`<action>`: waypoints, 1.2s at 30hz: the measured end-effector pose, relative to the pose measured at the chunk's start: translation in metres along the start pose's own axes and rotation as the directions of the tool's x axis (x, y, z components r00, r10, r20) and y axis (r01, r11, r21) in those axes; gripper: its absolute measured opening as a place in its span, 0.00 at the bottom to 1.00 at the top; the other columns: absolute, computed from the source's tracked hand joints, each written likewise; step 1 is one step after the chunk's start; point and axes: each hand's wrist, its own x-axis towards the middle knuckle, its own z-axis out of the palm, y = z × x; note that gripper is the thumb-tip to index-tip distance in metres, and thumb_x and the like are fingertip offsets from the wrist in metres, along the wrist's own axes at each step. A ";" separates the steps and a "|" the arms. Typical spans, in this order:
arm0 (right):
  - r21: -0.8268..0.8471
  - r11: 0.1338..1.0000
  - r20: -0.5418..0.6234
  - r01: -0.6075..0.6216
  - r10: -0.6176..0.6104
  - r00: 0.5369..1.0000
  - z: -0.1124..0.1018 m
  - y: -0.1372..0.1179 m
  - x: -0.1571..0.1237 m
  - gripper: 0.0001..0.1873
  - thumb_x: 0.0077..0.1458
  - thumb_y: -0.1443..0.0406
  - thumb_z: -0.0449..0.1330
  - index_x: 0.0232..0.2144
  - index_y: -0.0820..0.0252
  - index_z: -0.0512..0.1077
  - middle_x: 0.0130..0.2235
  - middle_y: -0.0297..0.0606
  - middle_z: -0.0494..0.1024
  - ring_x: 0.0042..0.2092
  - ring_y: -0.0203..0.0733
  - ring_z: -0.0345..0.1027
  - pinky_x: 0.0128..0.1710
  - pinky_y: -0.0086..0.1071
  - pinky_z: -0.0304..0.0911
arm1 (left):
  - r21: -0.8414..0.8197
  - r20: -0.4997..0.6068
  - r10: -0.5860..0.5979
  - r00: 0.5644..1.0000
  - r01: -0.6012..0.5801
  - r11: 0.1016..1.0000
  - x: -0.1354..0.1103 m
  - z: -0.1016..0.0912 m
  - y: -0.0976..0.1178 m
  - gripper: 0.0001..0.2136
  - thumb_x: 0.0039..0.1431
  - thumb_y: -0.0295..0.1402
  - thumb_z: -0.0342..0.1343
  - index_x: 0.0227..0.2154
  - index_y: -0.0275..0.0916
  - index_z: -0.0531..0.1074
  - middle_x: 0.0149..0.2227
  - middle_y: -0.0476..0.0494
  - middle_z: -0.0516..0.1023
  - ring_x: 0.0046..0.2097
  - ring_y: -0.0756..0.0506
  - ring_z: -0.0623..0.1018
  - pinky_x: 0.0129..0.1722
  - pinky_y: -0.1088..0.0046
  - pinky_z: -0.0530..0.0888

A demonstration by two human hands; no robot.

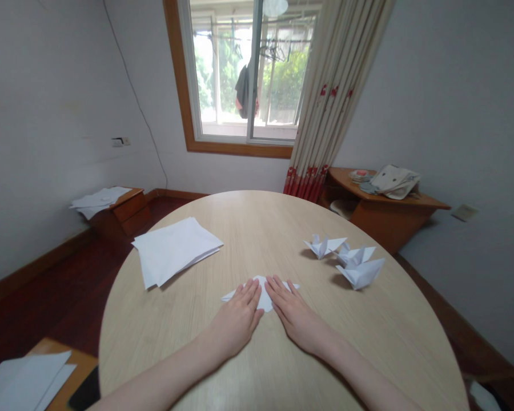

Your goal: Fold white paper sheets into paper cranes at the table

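Observation:
A folded piece of white paper (264,298) lies flat on the round wooden table (257,228), its pointed ends showing to the left and right. My left hand (240,314) rests on its left half with the fingers stretched out flat. On the right half lies my right hand (295,314), also flat with fingers extended. Between the hands the middle of the paper shows; the parts under the palms and fingers are hidden.
Several folded paper cranes (360,273) stand on the table's right side. A stack of white sheets (175,251) lies at the left. More paper (25,379) is on a stool at lower left. Wooden cabinets (389,220) stand beyond the table near the curtain (325,103).

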 end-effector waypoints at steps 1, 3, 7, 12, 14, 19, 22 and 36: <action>0.007 1.000 0.003 0.000 0.000 1.000 -0.002 0.000 0.000 0.29 0.63 0.73 0.41 0.66 0.60 0.48 0.66 0.47 0.51 0.67 0.47 0.39 0.63 0.55 0.46 | -0.008 -0.002 0.012 1.000 -0.012 1.000 0.000 -0.001 -0.001 0.21 0.67 0.30 0.44 0.60 0.28 0.58 0.62 0.30 0.59 0.64 0.39 0.60 0.60 0.55 0.65; 0.018 1.000 0.003 -0.001 0.001 1.000 -0.004 0.000 -0.001 0.29 0.63 0.73 0.42 0.66 0.58 0.48 0.66 0.46 0.51 0.67 0.47 0.40 0.63 0.55 0.47 | -0.026 -0.010 0.027 1.000 -0.027 0.999 0.001 -0.004 -0.004 0.21 0.67 0.31 0.45 0.61 0.31 0.57 0.62 0.31 0.60 0.64 0.40 0.60 0.60 0.56 0.65; 0.032 0.999 0.005 -0.029 0.029 1.000 -0.007 0.000 -0.002 0.27 0.65 0.67 0.46 0.65 0.57 0.50 0.66 0.46 0.53 0.66 0.48 0.43 0.62 0.55 0.48 | -0.071 0.002 0.016 1.000 -0.016 0.997 0.004 -0.008 -0.007 0.21 0.66 0.33 0.50 0.60 0.36 0.60 0.62 0.34 0.61 0.63 0.40 0.62 0.60 0.57 0.65; 0.003 1.000 -0.040 -0.014 0.014 0.999 -0.007 0.004 -0.001 0.26 0.64 0.63 0.51 0.63 0.57 0.56 0.63 0.48 0.59 0.64 0.50 0.51 0.60 0.54 0.54 | -0.119 0.035 -0.017 0.999 0.021 0.993 0.008 -0.020 -0.006 0.18 0.63 0.34 0.54 0.55 0.40 0.67 0.61 0.38 0.65 0.62 0.40 0.65 0.58 0.59 0.68; -0.032 0.999 -0.069 -0.001 -0.001 0.998 -0.008 0.004 -0.001 0.25 0.63 0.63 0.52 0.61 0.59 0.59 0.62 0.49 0.61 0.63 0.51 0.54 0.59 0.53 0.57 | -0.133 0.048 -0.021 0.999 0.027 0.991 0.008 -0.024 -0.006 0.16 0.63 0.33 0.54 0.54 0.40 0.69 0.60 0.38 0.65 0.61 0.41 0.66 0.58 0.61 0.68; -0.129 0.992 -0.082 0.013 -0.023 0.996 -0.012 0.001 -0.002 0.21 0.63 0.65 0.54 0.57 0.63 0.65 0.59 0.50 0.65 0.60 0.53 0.59 0.56 0.51 0.62 | -0.176 0.027 0.008 1.000 -0.003 0.984 0.008 -0.028 -0.007 0.13 0.64 0.34 0.54 0.49 0.40 0.73 0.58 0.41 0.69 0.60 0.43 0.68 0.57 0.64 0.69; -0.154 0.988 -0.104 0.027 -0.043 0.994 -0.013 0.000 -0.002 0.19 0.63 0.65 0.54 0.55 0.62 0.68 0.58 0.50 0.68 0.58 0.53 0.63 0.55 0.50 0.64 | -0.188 0.004 0.009 1.000 -0.008 0.982 0.008 -0.028 -0.007 0.10 0.64 0.34 0.54 0.46 0.41 0.75 0.55 0.43 0.73 0.58 0.44 0.71 0.55 0.65 0.71; -0.073 0.996 -0.271 0.055 -0.073 0.960 -0.022 -0.008 -0.003 0.09 0.64 0.66 0.52 0.38 0.59 0.73 0.42 0.42 0.79 0.43 0.46 0.72 0.42 0.40 0.70 | -0.280 -0.098 -0.014 0.995 -0.014 0.960 0.007 -0.027 -0.008 0.08 0.64 0.33 0.53 0.38 0.41 0.76 0.46 0.47 0.80 0.47 0.46 0.79 0.48 0.72 0.74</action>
